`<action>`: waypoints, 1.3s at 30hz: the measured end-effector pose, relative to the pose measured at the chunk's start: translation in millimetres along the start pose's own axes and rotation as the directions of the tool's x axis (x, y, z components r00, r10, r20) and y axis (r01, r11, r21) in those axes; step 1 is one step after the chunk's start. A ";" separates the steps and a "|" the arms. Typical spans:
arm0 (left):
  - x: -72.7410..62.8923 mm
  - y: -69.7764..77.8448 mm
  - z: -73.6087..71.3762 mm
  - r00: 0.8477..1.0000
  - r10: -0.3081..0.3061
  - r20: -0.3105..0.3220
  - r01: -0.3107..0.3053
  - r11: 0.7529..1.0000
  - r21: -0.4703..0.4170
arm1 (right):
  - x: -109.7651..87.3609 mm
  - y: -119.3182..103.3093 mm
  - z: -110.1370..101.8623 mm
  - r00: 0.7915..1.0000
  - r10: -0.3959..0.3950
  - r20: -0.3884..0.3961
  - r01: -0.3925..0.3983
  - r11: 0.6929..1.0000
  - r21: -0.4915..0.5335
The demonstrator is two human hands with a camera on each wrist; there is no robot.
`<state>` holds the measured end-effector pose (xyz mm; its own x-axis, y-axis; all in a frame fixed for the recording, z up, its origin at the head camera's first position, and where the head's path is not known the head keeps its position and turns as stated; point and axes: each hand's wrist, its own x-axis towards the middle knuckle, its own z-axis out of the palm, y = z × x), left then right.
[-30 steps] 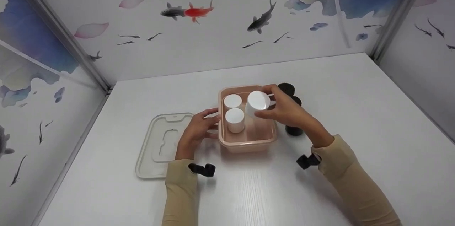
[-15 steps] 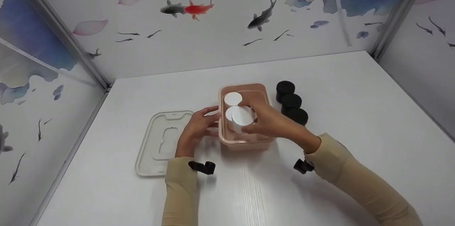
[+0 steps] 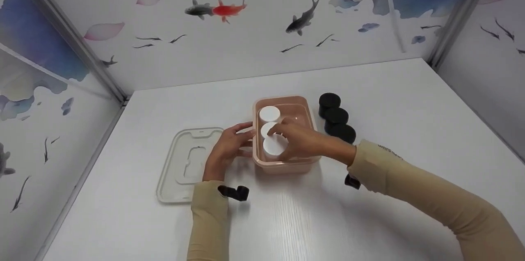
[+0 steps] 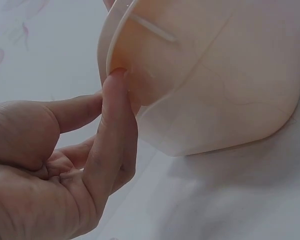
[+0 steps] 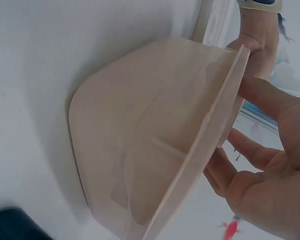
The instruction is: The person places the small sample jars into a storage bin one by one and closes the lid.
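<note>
A pink plastic box point(image 3: 287, 169) stands uncovered in the middle of the table. Three white round jars are in a row along its left wall: a rear jar point(image 3: 269, 113), a middle jar point(image 3: 267, 129) partly covered by fingers, and a front jar point(image 3: 274, 146). My right hand point(image 3: 302, 141) reaches over the box's right rim and holds the front jar between thumb and fingers. In the right wrist view the box wall point(image 5: 135, 120) hides that jar. My left hand point(image 3: 229, 146) grips the box's left rim, fingertips tucked under the lip in the left wrist view.
A pale grey lid point(image 3: 170, 183) lies flat left of the box, partly under the left forearm. Several black round jars point(image 3: 336, 117) stand close behind and right of the box. Printed wall panels point(image 3: 254, 47) enclose the table's back and sides.
My right hand has carried a white jar from the box's right side down to its front left, beside the other two. The left hand keeps its place on the rim.
</note>
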<state>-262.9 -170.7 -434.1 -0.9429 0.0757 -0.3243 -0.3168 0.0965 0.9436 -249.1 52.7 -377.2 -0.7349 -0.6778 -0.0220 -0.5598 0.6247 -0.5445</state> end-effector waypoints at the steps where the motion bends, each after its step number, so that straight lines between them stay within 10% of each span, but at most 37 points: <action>1: 0.3 0.0 0.1 1.000 0.001 0.001 -0.001 1.000 -0.004 | 1.0 -0.4 -1.5 1.000 -0.009 0.013 0.009 1.000 -0.013; 30: 0.7 -2.0 -0.2 1.000 -0.006 0.014 0.006 1.000 -0.023 | 16.9 3.5 -2.7 0.990 -0.004 0.141 0.023 0.991 -0.129; 39: 0.7 -1.8 -0.5 1.000 0.011 0.007 -0.011 1.000 -0.012 | -2.4 11.6 -32.3 0.994 -0.104 0.021 0.105 0.993 -0.060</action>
<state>-263.1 -171.3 -436.0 -0.9457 0.0832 -0.3141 -0.3075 0.0836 0.9479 -266.2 74.1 -356.4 -0.6644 -0.7471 0.0177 -0.6561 0.5718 -0.4925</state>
